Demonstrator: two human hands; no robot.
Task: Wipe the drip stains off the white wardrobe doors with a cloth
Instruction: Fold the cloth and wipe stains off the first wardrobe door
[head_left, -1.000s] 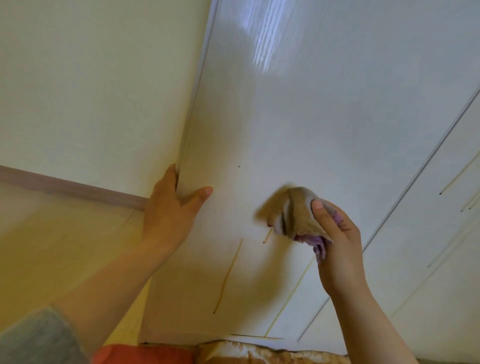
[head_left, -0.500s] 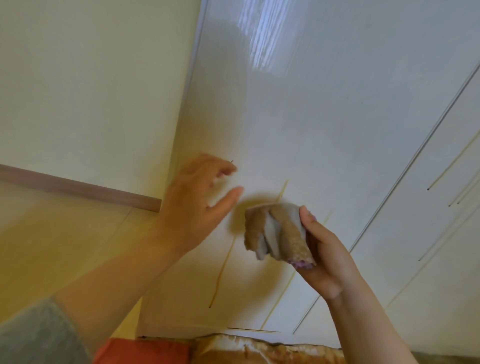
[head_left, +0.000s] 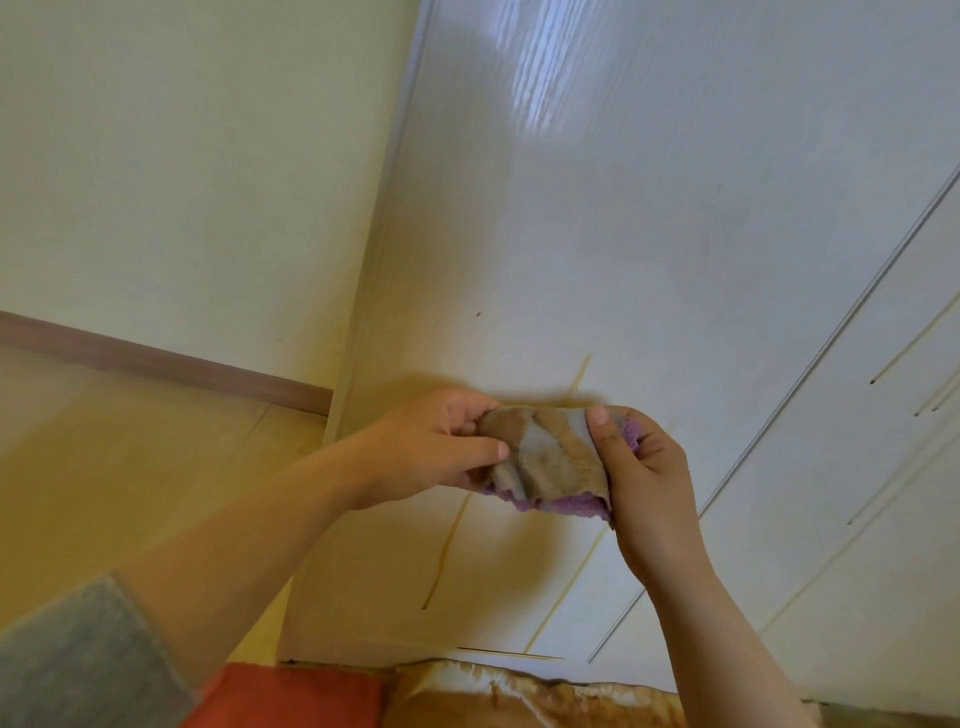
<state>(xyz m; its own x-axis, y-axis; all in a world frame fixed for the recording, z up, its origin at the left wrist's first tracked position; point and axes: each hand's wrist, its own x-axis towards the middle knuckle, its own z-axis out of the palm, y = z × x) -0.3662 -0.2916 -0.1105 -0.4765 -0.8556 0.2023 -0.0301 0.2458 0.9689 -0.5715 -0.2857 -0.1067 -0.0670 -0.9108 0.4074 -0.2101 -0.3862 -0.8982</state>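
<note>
Bunched cloth (head_left: 545, 457), dirty brown on top and purple beneath, held up in front of the white wardrobe door (head_left: 597, 234); not possible to tell if touching it. Gripped at one end by the left hand (head_left: 436, 447), fingers curled round the edge. Pinched at the other end by the right hand (head_left: 644, 478), thumb pressed on the upper face. Behind, thin yellowish drip stains (head_left: 441, 556) down the door, more on the next door (head_left: 883, 467). Further left, cream wall (head_left: 182, 156) with brown skirting strip (head_left: 171, 364). Below, orange fabric (head_left: 291, 696).

Head camera (sole view) faces the wardrobe door (head_left: 597, 234) from close
</note>
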